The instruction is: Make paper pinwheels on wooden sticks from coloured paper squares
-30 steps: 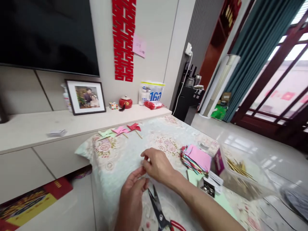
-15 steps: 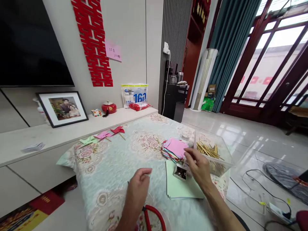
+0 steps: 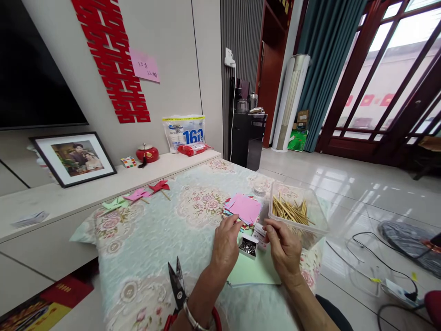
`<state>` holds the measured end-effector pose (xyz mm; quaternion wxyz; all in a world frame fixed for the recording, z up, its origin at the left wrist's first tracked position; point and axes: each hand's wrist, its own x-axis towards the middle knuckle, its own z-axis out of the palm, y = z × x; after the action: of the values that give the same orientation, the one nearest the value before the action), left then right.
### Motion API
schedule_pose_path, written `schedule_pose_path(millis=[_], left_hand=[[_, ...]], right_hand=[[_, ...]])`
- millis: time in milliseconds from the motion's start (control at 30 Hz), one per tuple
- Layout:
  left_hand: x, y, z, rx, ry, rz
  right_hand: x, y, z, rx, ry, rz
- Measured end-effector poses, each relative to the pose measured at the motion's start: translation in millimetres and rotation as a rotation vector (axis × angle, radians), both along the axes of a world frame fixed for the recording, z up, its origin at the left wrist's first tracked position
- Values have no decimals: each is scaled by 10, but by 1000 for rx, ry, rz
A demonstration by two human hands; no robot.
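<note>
My left hand (image 3: 225, 243) reaches to the near edge of a stack of coloured paper squares (image 3: 245, 208) with pink on top. Its fingers are stretched out, with nothing seen in them. My right hand (image 3: 285, 248) is closed in a pinch beside the stack; whatever its fingertips hold is too small to make out. Between the hands, a small white box (image 3: 248, 247) of shiny metal pieces stands uncovered, with a printed box part (image 3: 260, 235) beside it. Larger light green sheets (image 3: 257, 272) lie beneath. Red-handled scissors (image 3: 177, 286) rest with blades apart under my left wrist.
A clear plastic bin (image 3: 319, 223) with thin golden sticks (image 3: 291, 210) stands at the right of the cloth-covered table (image 3: 151, 243). A round clear container (image 3: 259, 187) sits behind the stack. Green, pink and red paper pinwheels (image 3: 137, 195) lie at the far left, near the cabinet.
My left hand has moved forward and right to the paper stack, uncovering the scissors' blades. My right hand stays pinched near the box and bin. The view has shifted slightly right.
</note>
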<state>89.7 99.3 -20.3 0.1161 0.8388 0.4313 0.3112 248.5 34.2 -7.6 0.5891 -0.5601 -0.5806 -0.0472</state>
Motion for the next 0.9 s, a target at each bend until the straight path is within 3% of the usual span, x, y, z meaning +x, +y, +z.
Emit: schedule_pose_path(millis=[200,400,900], left_hand=[[-27,16,-141,52,142,21],[-3,46,-73,133,242,8],[20,28,-45,138,285,31]], right_hand=[[-4,2,10,-15,31,6],[18,12,-26,-20,19,13],[-20,27,1,-34,52,36]])
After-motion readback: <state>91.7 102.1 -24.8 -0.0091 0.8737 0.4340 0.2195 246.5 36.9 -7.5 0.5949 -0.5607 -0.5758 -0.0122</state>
